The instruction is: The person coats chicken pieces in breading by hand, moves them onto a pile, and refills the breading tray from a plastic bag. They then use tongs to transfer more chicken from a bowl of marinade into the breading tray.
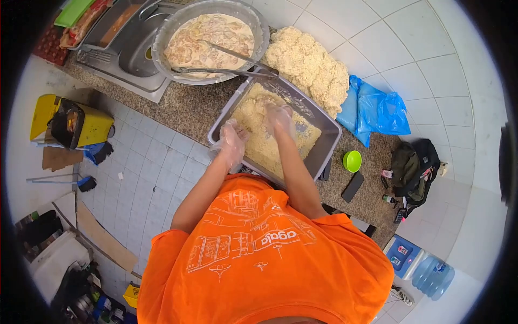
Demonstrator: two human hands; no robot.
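Observation:
A grey rectangular tub (330, 141) on the counter holds a layer of pale yellow crumbs (258, 146). My left hand (232, 139), in a clear plastic glove, is at the tub's left side, with its fingers stretched over the crumbs. Deeper inside, my right hand (280, 120), gloved the same way, reaches down into the crumbs, which partly cover its fingers; I cannot tell whether it holds a piece. Behind the tub stands a large round basin (263, 40) of meat pieces in creamy batter (216, 35). Metal tongs (237, 54) lie across the basin, their end over the tub's corner.
Crumb-coated pieces (307, 67) are heaped against the tiled wall. Beside them lie blue plastic bags (377, 110). A green bowl (352, 161) and a dark phone (353, 187) rest right of the tub. The steel sink (135, 56) is at left; a yellow bin (97, 125) stands on the floor.

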